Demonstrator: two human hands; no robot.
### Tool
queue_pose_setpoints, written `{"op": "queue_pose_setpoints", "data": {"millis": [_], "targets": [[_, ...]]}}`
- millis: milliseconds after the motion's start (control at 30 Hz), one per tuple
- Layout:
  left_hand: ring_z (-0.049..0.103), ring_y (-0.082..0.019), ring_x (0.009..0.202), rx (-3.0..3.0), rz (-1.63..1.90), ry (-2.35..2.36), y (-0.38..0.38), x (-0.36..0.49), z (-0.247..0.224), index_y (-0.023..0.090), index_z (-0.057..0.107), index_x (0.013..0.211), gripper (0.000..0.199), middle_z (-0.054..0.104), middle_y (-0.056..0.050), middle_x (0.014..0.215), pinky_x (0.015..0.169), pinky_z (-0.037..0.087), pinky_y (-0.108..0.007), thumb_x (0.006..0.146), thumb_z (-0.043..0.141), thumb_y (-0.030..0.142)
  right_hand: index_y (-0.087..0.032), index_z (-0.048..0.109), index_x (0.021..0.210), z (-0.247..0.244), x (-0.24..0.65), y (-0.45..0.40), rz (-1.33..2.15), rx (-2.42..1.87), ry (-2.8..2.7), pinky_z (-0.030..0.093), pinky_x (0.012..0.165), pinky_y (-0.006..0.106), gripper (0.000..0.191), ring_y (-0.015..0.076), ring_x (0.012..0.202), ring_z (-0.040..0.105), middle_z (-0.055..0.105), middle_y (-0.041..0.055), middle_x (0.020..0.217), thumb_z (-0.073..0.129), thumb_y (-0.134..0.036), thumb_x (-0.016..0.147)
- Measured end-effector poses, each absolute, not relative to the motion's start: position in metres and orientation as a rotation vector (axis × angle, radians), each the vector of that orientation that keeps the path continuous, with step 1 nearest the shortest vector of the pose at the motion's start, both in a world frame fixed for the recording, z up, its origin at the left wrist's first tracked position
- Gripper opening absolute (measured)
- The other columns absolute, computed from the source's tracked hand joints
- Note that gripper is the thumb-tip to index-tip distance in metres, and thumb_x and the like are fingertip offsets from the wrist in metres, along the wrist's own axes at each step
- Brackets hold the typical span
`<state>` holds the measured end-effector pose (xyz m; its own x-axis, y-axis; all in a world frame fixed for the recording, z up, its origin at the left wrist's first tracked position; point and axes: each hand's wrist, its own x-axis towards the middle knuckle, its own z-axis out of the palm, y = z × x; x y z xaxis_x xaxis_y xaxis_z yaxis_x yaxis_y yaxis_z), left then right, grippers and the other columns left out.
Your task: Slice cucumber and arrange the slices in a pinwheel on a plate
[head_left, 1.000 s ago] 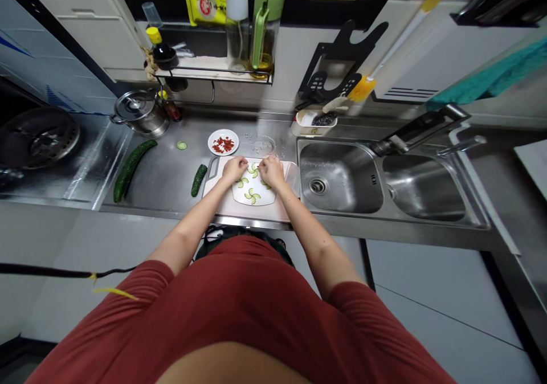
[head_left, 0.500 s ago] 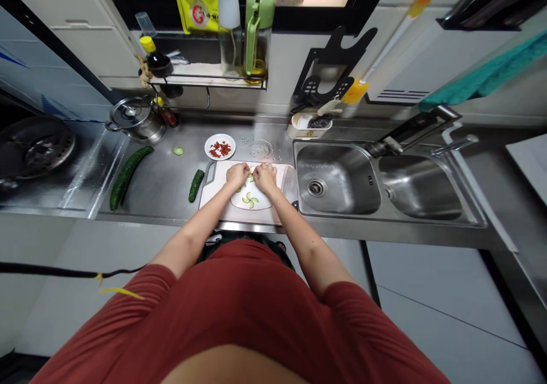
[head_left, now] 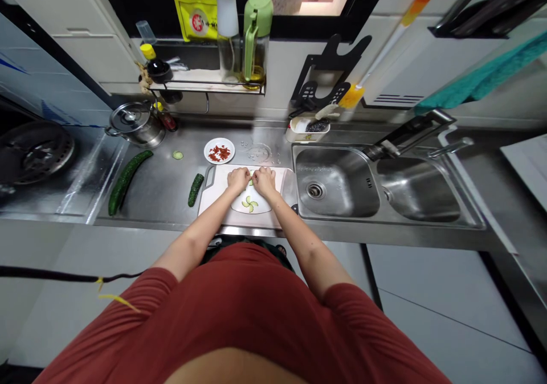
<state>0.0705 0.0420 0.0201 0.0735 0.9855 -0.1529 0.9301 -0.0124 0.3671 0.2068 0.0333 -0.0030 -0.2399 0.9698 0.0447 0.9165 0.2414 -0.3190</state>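
Observation:
My left hand [head_left: 238,180] and my right hand [head_left: 264,181] meet over the far part of a white plate [head_left: 261,207], fingertips pinched close together. Between them show small green-edged cucumber slices [head_left: 251,182], which the fingers grip; the exact hold is partly hidden. Nearer my body on the plate, several slices form a pinwheel [head_left: 249,204]. Under the plate lies a white cutting board [head_left: 208,203] with a grey handle. Left of the board rests a cut piece of cucumber [head_left: 195,190].
Beyond the board stands a small white dish [head_left: 207,151] of chopped red pieces. A long cucumber [head_left: 129,181], a round cucumber slice [head_left: 177,155] and a lidded steel pot [head_left: 137,125] are to the left. A double sink [head_left: 337,182] lies right. Bottles fill the shelf [head_left: 196,80] above.
Both hands stay close together at the plate's far part, with only slight finger movement. The whole view has shifted slightly as the head tilted.

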Motion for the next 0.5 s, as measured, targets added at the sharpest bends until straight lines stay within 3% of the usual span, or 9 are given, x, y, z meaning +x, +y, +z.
{"op": "queue_pose_setpoints", "data": {"millis": [500], "targets": [[0.06, -0.021, 0.098, 1.979, 0.165, 1.917, 0.0435, 0.0726, 0.0218, 0.024, 0.067, 0.093, 0.017, 0.07, -0.006, 0.101, 0.084, 0.04, -0.031, 0.086, 0.056, 0.034, -0.02, 0.065, 0.09, -0.0025, 0.2104, 0.0364, 0.35, -1.78, -2.188, 0.026, 0.085, 0.038, 0.015, 0.0271, 0.101, 0.043, 0.06, 0.0105, 0.1, 0.05, -0.025, 0.089]]}}
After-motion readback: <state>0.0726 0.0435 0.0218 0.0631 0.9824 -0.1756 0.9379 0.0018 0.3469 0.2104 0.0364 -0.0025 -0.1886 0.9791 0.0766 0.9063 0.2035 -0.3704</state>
